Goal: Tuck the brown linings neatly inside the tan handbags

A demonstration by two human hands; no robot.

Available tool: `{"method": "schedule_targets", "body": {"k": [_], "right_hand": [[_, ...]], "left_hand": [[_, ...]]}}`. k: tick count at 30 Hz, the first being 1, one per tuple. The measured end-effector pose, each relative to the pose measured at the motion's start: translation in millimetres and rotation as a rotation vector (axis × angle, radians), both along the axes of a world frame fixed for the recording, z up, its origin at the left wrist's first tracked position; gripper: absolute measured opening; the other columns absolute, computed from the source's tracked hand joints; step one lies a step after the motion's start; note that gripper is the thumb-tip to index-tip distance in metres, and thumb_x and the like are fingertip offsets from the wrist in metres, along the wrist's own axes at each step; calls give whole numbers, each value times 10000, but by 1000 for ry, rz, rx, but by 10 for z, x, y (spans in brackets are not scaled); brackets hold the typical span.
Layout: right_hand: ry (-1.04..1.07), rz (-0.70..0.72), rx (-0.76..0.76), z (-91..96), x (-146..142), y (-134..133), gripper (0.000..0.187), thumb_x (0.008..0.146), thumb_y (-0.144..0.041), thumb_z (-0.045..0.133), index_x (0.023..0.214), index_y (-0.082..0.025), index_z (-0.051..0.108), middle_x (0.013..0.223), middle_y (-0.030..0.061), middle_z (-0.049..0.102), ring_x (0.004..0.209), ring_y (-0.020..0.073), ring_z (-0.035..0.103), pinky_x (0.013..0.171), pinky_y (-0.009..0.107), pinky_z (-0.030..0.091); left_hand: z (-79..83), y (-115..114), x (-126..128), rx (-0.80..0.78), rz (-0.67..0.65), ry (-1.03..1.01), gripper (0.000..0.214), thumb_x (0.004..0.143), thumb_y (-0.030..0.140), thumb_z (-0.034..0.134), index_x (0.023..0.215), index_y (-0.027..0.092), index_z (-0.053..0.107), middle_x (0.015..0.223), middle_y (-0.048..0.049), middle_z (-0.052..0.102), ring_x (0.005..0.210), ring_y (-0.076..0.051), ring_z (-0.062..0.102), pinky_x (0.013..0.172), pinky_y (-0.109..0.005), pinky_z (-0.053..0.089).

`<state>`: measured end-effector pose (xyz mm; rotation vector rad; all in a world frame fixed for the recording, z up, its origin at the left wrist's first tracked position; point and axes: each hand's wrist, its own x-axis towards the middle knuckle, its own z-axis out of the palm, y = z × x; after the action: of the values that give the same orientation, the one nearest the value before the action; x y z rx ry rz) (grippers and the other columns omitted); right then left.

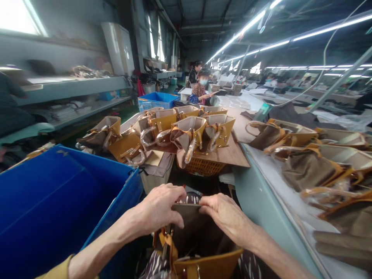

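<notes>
**Tan leather trim, brown canvas: a soft handbag gripped at its far rim**

Tan leather edges the handbag (207, 265), which sits lowest in view between the two forearms, probably on the person's lap, though its support is hidden. The left hand (158, 211) and right hand (226, 217) meet on its far top edge. The fingers of both are curled over and pinch the brown canvas panel there, knuckles up, almost touching each other.

The bag looks light and slack. The canvas should fold and sag wherever it is unsupported, while the leather rim and strap tabs look stiffer and are likely the surer places to hold. The wrapped metal fittings may scuff.

Just left stands a blue crate (58, 201). Beyond the hands, more bags (188, 133) crowd a wooden board (232, 153) laid over an orange basket (203, 166). Others lie along the tabletop (270, 174) at its left edge. Far off, another person (200, 87) works.
</notes>
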<state>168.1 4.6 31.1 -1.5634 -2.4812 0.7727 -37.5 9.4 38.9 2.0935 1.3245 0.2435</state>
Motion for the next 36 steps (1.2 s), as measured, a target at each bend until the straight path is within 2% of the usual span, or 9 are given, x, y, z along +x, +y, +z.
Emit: {"method": "schedule_targets", "body": {"k": [4,7,10,17,22,26,28,31,36], "right_hand": [[-1,-44,-20,-23,25,-3,250,837,-268,463,614,-213,564,570,-35,574,634,126,543,574,235,257],[-18,-65,-30,-45,15,-5,267,836,-276,458,589,-199,523,557,-37,552,602,118,523,559,238,242],[-22,-63,-53,-63,11,-10,265,844,-283,448,605,-200,527,575,-35,560,607,119,529,565,235,251],[-91,-53,-4,-95,24,-28,290,879,-314,441,644,-217,581,623,-15,622,641,146,566,584,237,284],[-200,16,84,-59,-133,-23,243,881,-309,477,730,-241,655,667,14,666,664,177,595,581,254,287],[-47,103,54,-34,-295,-21,240,884,-269,474,736,-240,660,660,-7,660,641,141,592,553,232,281],[17,115,48,-44,-337,-30,251,891,-262,463,734,-239,658,661,-15,657,636,127,583,548,222,279],[10,83,61,-74,-356,-50,262,884,-268,476,680,-222,634,612,-24,630,567,107,536,511,223,250],[-62,48,101,-50,-386,-59,296,888,-294,472,647,-203,617,590,-13,621,535,107,512,499,238,224]], "left_hand": [[-88,-109,-256,-144,127,-116,238,604,260,668,828,222,599,723,57,551,707,-133,491,557,-195,303],[-202,-144,-271,-204,172,-254,184,642,236,605,821,195,615,666,59,527,637,-114,478,541,-192,318],[-252,-127,-220,-188,181,-310,145,662,240,578,779,173,631,641,55,520,615,-107,471,543,-192,319],[-311,-44,-211,-180,158,-332,196,695,243,521,752,149,683,622,36,531,610,-109,465,547,-199,311],[-350,-65,-170,-231,198,-335,177,677,253,548,720,156,689,544,50,476,554,-95,424,506,-193,277],[-360,-104,-121,-218,192,-359,162,679,247,557,712,160,690,545,53,461,555,-88,398,494,-193,249],[-368,-110,-124,-265,208,-382,165,679,253,561,708,148,685,535,53,447,535,-85,372,479,-198,235],[-374,-105,-157,-329,203,-415,189,696,261,546,720,133,683,534,49,436,528,-86,350,482,-203,240],[-370,-108,-159,-222,201,-361,185,711,264,534,700,147,677,521,52,412,526,-88,339,486,-210,230]]}}
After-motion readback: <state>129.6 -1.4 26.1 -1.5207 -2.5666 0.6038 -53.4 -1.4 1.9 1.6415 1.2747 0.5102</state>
